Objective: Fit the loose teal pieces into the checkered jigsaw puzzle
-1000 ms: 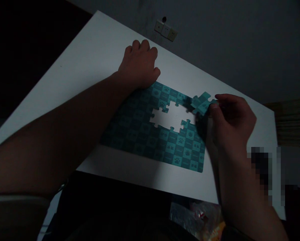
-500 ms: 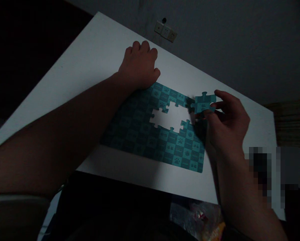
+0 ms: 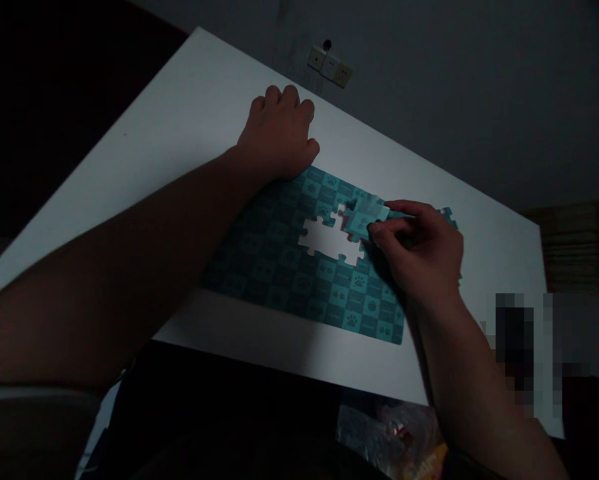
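A teal checkered jigsaw puzzle (image 3: pixel 349 293) with paw prints lies on the white table, with an irregular gap in its upper right half showing white. Over the right side of this gap, my right hand (image 3: pixel 424 250) pinches a teal puzzle piece (image 3: pixel 365 217) between thumb and fingers. The piece is slightly blurred and partly covers the opening; I cannot tell whether it touches the puzzle. Beyond the puzzle's far edge, my left hand (image 3: pixel 279 130) rests on the table, fingers curled down and nothing visible in it. My left forearm hides part of the puzzle's left side.
More teal pieces (image 3: pixel 447 215) show partly behind my right hand on the white table (image 3: pixel 179 100). Wall sockets (image 3: pixel 330 65) sit beyond the far edge. Below the near edge is a clear plastic bag (image 3: pixel 374 433). A pixelated patch covers part of the right side.
My right hand has moved left with the puzzle piece, from beside the puzzle's right edge to over the gap. Pieces behind that hand have come into view. My left hand stays put.
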Demonstrator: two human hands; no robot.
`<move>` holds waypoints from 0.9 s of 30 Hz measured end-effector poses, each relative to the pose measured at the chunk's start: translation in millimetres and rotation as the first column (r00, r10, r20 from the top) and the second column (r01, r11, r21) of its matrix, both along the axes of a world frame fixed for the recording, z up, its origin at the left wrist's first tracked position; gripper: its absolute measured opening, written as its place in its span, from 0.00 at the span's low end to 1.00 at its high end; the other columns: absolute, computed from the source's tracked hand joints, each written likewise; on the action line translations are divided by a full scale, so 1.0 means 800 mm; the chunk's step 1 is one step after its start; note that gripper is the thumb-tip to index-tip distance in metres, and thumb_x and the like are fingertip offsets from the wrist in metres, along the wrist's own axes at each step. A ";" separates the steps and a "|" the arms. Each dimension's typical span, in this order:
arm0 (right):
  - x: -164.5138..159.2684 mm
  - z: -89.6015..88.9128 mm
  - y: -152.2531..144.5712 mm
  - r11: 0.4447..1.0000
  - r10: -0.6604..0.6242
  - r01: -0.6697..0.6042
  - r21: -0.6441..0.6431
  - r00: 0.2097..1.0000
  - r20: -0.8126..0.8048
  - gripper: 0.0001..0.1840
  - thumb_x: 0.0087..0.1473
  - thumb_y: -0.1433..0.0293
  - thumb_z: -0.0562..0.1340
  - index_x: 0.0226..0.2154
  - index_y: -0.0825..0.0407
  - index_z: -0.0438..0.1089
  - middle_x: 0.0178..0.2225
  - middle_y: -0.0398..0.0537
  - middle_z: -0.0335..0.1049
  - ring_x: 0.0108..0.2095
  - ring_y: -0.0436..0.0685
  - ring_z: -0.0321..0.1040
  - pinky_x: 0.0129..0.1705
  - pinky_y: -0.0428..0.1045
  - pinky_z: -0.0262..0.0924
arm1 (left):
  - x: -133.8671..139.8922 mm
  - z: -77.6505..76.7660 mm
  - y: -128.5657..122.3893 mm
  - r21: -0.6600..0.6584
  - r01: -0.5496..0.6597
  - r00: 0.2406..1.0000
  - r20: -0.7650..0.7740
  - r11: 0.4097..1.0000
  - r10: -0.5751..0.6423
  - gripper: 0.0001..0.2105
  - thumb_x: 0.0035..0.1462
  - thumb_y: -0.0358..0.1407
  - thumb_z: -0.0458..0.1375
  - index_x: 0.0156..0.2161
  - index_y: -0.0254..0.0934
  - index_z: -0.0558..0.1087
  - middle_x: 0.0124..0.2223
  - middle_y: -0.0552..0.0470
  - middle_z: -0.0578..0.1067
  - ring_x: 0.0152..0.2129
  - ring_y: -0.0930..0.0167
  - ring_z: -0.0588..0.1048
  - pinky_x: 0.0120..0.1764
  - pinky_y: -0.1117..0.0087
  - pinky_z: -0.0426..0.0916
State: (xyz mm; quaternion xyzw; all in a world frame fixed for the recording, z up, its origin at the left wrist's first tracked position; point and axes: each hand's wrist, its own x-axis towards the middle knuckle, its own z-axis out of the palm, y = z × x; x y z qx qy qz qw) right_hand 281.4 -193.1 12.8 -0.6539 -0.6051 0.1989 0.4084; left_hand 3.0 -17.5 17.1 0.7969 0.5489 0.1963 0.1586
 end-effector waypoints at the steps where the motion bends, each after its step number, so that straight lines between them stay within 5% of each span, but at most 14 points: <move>1: -0.004 0.001 0.000 1.000 0.005 -0.005 -0.009 1.000 0.005 0.19 0.63 0.56 0.84 0.54 0.33 0.89 0.36 0.42 0.92 0.34 0.68 0.87 0.40 0.67 0.87 | 0.000 0.000 0.000 0.002 -0.002 1.000 -0.001 1.000 0.002 0.38 0.66 0.54 0.60 0.79 0.59 0.84 0.83 0.44 0.78 0.81 0.35 0.65 0.83 0.24 0.60; 8: -0.014 -0.001 0.003 0.996 0.025 -0.024 -0.085 1.000 0.002 0.19 0.62 0.59 0.85 0.55 0.37 0.90 0.34 0.41 0.92 0.31 0.67 0.88 0.39 0.65 0.88 | 0.000 -0.007 0.003 0.030 -0.015 1.000 -0.007 0.999 0.015 0.36 0.73 0.55 0.60 0.79 0.47 0.85 0.82 0.38 0.77 0.81 0.36 0.66 0.82 0.28 0.61; 15: -0.007 -0.009 0.005 0.995 0.052 -0.051 -0.081 0.999 0.008 0.21 0.63 0.58 0.86 0.57 0.36 0.90 0.35 0.41 0.92 0.31 0.67 0.89 0.38 0.65 0.89 | 0.000 -0.003 0.000 -0.026 0.003 0.998 0.063 1.000 -0.002 0.37 0.65 0.58 0.61 0.78 0.71 0.83 0.78 0.49 0.81 0.80 0.37 0.63 0.85 0.29 0.57; 21: -0.010 -0.004 0.005 0.997 0.033 -0.031 -0.076 0.999 0.013 0.20 0.62 0.59 0.86 0.55 0.36 0.90 0.35 0.41 0.91 0.31 0.66 0.88 0.40 0.66 0.89 | -0.001 -0.001 -0.002 -0.024 -0.001 1.000 0.028 1.000 0.002 0.38 0.67 0.57 0.58 0.79 0.63 0.83 0.83 0.49 0.77 0.81 0.39 0.62 0.85 0.31 0.57; 27: -0.015 0.004 0.005 0.995 0.040 -0.037 -0.087 0.999 0.034 0.21 0.61 0.61 0.83 0.56 0.39 0.89 0.34 0.40 0.90 0.29 0.64 0.86 0.37 0.61 0.83 | -0.002 0.002 -0.001 -0.045 0.017 1.000 0.021 0.999 -0.016 0.41 0.65 0.57 0.59 0.82 0.65 0.80 0.84 0.52 0.77 0.81 0.38 0.61 0.85 0.30 0.56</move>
